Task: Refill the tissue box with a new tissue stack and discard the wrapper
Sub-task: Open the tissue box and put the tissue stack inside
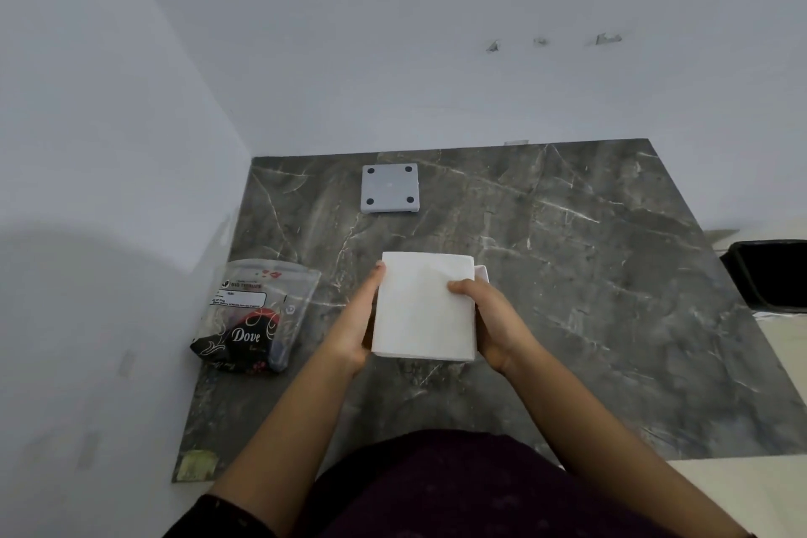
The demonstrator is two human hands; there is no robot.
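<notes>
A white tissue stack [423, 306] is held above the dark marble counter [589, 297] between both hands. My left hand [353, 323] presses flat on its left side. My right hand [493, 323] grips its right side, thumb on top. A white edge, perhaps the tissue box [482, 272], peeks out behind the stack's upper right corner; the rest of it is hidden. A plastic wrapper [257, 315] with black "Dove" print lies on the counter to the left. A grey square plate with black feet [390, 188], possibly the box's base, rests near the back wall.
White walls close the counter at the left and back. A black bin [770, 275] stands past the counter's right edge. A yellowish label [197, 464] is stuck at the counter's front left corner.
</notes>
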